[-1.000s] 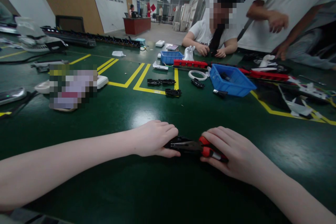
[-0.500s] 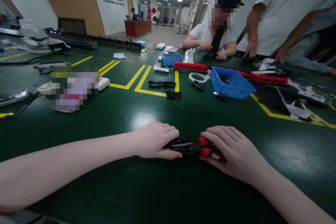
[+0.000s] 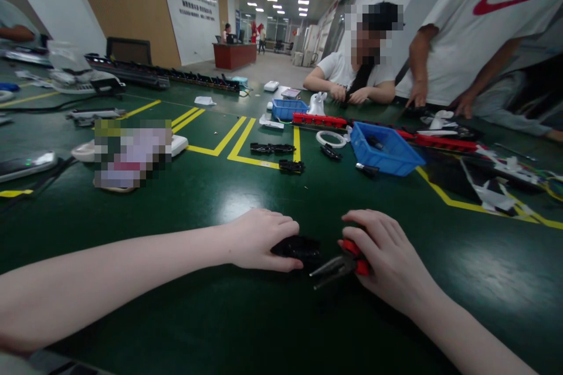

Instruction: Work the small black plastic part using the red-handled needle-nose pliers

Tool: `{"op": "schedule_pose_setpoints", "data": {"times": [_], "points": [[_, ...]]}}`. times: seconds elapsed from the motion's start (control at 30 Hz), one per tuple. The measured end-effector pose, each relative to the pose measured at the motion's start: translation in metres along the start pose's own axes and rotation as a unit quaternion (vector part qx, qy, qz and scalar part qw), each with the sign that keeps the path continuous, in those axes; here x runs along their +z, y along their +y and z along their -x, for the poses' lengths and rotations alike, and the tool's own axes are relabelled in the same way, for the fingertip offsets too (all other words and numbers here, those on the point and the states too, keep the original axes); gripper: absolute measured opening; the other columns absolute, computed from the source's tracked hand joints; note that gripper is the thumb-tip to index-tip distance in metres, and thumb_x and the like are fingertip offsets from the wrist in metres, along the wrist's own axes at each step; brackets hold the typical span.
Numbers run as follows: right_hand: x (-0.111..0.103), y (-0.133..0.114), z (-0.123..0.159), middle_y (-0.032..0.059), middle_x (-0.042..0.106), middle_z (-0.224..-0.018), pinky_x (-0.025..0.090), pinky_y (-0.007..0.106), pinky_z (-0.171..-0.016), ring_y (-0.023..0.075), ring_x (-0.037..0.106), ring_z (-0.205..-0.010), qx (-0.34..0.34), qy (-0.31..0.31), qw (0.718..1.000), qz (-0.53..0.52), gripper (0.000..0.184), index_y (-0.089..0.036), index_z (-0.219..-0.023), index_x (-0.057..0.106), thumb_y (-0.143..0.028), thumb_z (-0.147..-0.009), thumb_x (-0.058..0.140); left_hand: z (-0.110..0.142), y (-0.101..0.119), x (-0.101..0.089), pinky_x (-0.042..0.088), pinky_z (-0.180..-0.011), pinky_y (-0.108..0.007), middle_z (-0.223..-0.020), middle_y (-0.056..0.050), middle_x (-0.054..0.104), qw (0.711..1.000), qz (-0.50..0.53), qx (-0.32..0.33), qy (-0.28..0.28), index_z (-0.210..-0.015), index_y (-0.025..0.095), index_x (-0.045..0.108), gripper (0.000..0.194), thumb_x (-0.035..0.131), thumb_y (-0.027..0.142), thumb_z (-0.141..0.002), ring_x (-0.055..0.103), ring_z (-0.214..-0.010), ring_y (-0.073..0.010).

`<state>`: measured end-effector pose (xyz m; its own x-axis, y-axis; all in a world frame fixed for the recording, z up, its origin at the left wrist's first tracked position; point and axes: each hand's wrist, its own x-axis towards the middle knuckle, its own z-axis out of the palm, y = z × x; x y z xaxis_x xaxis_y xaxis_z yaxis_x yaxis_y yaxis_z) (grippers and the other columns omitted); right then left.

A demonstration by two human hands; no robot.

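My left hand (image 3: 264, 240) is closed around a small black plastic part (image 3: 303, 249), low over the near side of the green table. Only the part's right end shows past my thumb and fingers. A pair of needle-nose pliers (image 3: 336, 269) with red grips is in my right hand (image 3: 385, 252), fingers wrapped round the handles. Its jaws stand slightly apart and point left, just below and right of the black part without gripping it. Farther off, similar black parts (image 3: 272, 148) lie by a yellow-taped rectangle.
A blue bin (image 3: 387, 149) holding dark pieces stands beyond my right hand, beside a white tape ring (image 3: 331, 139). A phone (image 3: 132, 158) lies to the left. Red strips (image 3: 321, 120) cross the table's far side. Two people are opposite, one seated (image 3: 329, 73), one standing (image 3: 479, 41).
The pliers have come off the black part and swung down and right, their jaws now parted. My left hand stays around the part. The camera view has tilted slightly up.
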<state>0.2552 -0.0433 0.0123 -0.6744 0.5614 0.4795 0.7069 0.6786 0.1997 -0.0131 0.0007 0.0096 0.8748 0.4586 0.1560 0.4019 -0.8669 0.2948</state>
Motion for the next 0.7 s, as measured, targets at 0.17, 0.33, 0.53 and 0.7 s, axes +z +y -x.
{"op": "schedule_pose_setpoints", "data": {"times": [0.17,0.33,0.53,0.7], "points": [[0.002,0.001,0.0,0.0108,0.064,-0.11,0.046,0.055,-0.098,0.0294,0.057,-0.114,0.004,0.011,1.0,-0.016,0.019,-0.021,-0.101,0.057,-0.014,-0.084,0.054,0.0,-0.001,0.001,0.037,-0.055,-0.026,-0.082,0.0,0.061,1.0,0.004,0.004,0.005,-0.09,0.018,0.052,0.036,0.056,0.054,-0.089,0.058,-0.069,-0.0147],[0.005,0.007,-0.003,0.0074,0.067,-0.112,0.033,0.069,-0.106,0.0319,0.054,-0.121,0.026,0.035,0.999,-0.023,0.023,-0.024,-0.106,0.058,-0.015,-0.085,0.054,-0.001,-0.002,0.0,0.038,-0.055,-0.026,-0.082,0.0,0.062,1.0,0.007,0.005,0.001,-0.09,0.018,0.052,0.037,0.055,0.055,-0.089,0.059,-0.068,-0.0148],[0.01,0.015,-0.009,0.0081,0.063,-0.127,0.018,0.075,-0.109,0.0354,0.042,-0.133,0.013,0.041,0.999,-0.011,0.043,-0.022,-0.123,0.055,-0.009,-0.082,0.048,-0.004,-0.004,-0.001,0.037,-0.052,-0.025,-0.082,-0.001,0.063,1.0,0.011,0.025,-0.001,-0.089,0.018,0.051,0.038,0.055,0.056,-0.089,0.059,-0.067,-0.0143],[0.015,0.018,-0.015,0.0119,0.055,-0.139,0.024,0.07,-0.11,0.0333,0.043,-0.133,-0.009,0.028,1.0,0.002,0.058,-0.018,-0.141,0.041,-0.01,-0.084,0.046,-0.008,-0.011,-0.001,0.035,-0.048,-0.023,-0.08,0.0,0.062,0.999,0.017,0.035,-0.006,-0.09,0.019,0.05,0.039,0.055,0.057,-0.088,0.059,-0.063,-0.0138]]}}
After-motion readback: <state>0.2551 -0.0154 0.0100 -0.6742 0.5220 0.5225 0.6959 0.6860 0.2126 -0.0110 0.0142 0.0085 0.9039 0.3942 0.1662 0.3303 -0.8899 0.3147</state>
